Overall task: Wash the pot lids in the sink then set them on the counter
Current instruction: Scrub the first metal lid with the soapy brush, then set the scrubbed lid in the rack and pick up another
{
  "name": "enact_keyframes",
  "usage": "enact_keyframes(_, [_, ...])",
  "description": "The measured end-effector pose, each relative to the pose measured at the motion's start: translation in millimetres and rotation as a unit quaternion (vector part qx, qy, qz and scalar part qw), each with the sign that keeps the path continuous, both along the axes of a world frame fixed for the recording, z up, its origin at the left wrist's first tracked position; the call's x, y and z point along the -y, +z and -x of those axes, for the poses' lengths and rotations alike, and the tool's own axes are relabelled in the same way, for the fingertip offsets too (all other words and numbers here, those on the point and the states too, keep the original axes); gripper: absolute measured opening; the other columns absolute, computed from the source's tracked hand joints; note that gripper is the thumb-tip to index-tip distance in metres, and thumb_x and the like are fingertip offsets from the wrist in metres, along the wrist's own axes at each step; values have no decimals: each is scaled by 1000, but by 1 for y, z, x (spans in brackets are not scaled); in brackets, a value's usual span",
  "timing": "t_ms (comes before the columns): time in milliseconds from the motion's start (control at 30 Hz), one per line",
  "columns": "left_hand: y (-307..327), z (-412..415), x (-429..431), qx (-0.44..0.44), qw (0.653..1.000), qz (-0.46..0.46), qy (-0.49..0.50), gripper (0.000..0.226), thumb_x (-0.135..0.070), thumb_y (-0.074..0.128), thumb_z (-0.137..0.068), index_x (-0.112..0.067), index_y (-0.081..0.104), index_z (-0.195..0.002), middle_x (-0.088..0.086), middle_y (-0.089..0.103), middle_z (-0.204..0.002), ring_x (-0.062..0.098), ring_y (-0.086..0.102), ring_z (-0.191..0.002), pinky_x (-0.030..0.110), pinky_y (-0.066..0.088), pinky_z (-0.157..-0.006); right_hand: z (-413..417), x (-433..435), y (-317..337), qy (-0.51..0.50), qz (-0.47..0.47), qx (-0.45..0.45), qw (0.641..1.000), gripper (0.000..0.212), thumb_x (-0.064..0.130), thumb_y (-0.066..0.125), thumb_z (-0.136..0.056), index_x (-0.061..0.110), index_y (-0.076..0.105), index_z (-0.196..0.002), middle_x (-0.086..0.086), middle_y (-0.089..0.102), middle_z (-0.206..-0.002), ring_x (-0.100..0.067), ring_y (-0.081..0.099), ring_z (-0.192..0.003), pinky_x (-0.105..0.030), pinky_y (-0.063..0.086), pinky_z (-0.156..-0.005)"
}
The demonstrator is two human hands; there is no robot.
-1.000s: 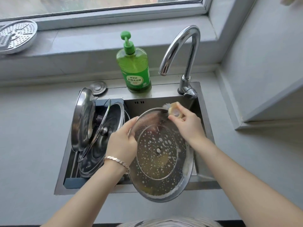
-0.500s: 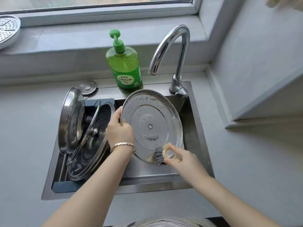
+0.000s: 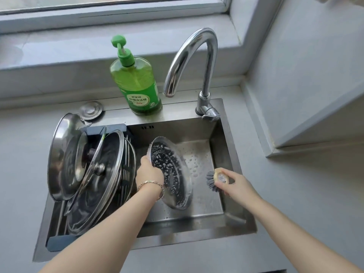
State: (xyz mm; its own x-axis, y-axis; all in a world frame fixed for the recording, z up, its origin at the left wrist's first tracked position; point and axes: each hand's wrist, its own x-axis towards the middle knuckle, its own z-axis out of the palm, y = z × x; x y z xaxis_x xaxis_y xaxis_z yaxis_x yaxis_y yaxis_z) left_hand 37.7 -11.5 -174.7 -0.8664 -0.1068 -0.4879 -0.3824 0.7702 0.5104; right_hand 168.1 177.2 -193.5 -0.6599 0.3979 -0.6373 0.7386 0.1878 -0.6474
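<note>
My left hand [image 3: 148, 173] grips the left rim of a steel pot lid [image 3: 173, 174] held almost on edge, low inside the steel sink [image 3: 232, 146]. Soap foam dots the lid's dark face, which is turned to the right. My right hand [image 3: 234, 182] holds a round wooden-topped scrub brush [image 3: 215, 179] with grey bristles, a short way to the right of the lid and apart from it. Several other lids lean in a blue rack at the sink's left: a large steel lid [image 3: 63, 158] and a glass lid with a knob [image 3: 100, 168].
A green dish-soap pump bottle [image 3: 137, 83] stands on the sink's back ledge beside the chrome tap [image 3: 197, 62]. A small round steel cover [image 3: 91, 110] lies at the back left. Grey counter [image 3: 295, 194] runs along both sides, and a wall corner rises at the right.
The lid has swung from facing me to standing on edge and dropped lower in the sink. My right hand has drawn the brush off the lid, out to the right.
</note>
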Motion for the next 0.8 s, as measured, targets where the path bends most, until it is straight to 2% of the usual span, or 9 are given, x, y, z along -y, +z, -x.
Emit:
enact_keyframes(133, [-22, 10, -7, 41, 999, 4, -1, 15, 0, 36, -91, -7, 41, -103, 21, 57, -111, 30, 50, -86, 32, 36, -73, 9, -8, -20, -16, 12, 2, 1000, 47, 35, 71, -78, 34, 58, -123, 7, 63, -94, -2, 49, -62, -16, 38, -58])
enact_keyframes(200, [-40, 16, -10, 62, 998, -14, 20, 11, -4, 38, -94, -7, 45, -103, 20, 57, -115, 30, 50, -90, 32, 36, -77, 16, -10, -29, -19, 15, 4, 1000, 45, 36, 71, -77, 35, 60, -121, 9, 65, -94, -6, 52, -68, -23, 45, -67])
enact_keyframes(300, [-67, 19, -14, 105, 993, -34, 45, 27, -7, 43, -95, 3, 51, -119, 20, 56, -123, 34, 52, -110, 33, 37, -90, 24, -11, -37, -20, 11, 5, 1000, 45, 39, 71, -77, 41, 57, -120, 11, 67, -98, -12, 57, -80, -34, 50, -84])
enact_keyframes(500, [-101, 15, -21, 171, 975, -94, 106, 29, -10, 54, -91, 2, 54, -118, 19, 61, -115, 35, 57, -105, 39, 45, -93, 47, -20, -34, -25, 7, -13, 1000, 41, 33, 69, -80, 38, 58, -119, 19, 64, -95, -10, 61, -88, -37, 52, -87])
enact_keyframes(600, [-118, 18, -15, 210, 962, -104, 142, 45, -7, 64, -82, -2, 45, -123, 20, 58, -118, 36, 59, -103, 46, 47, -94, 58, -18, -31, -20, -2, -16, 1000, 41, 32, 69, -78, 36, 59, -118, 15, 66, -93, -11, 60, -81, -37, 52, -85])
enact_keyframes(700, [-103, 24, -13, 223, 963, -94, 119, 51, 1, 61, -79, 0, 39, -126, 21, 55, -120, 35, 58, -103, 39, 48, -91, 66, -11, -26, -14, -8, -9, 1000, 50, 35, 69, -78, 35, 55, -126, 11, 67, -101, -11, 62, -88, -26, 48, -80])
enact_keyframes(800, [-74, 27, -13, 197, 976, -85, 38, 52, -1, 55, -84, -3, 38, -133, 19, 57, -119, 29, 57, -94, 33, 49, -84, 69, -1, -11, 10, -15, -8, 1000, 52, 35, 69, -78, 34, 53, -127, 10, 66, -103, -13, 62, -90, -24, 43, -76])
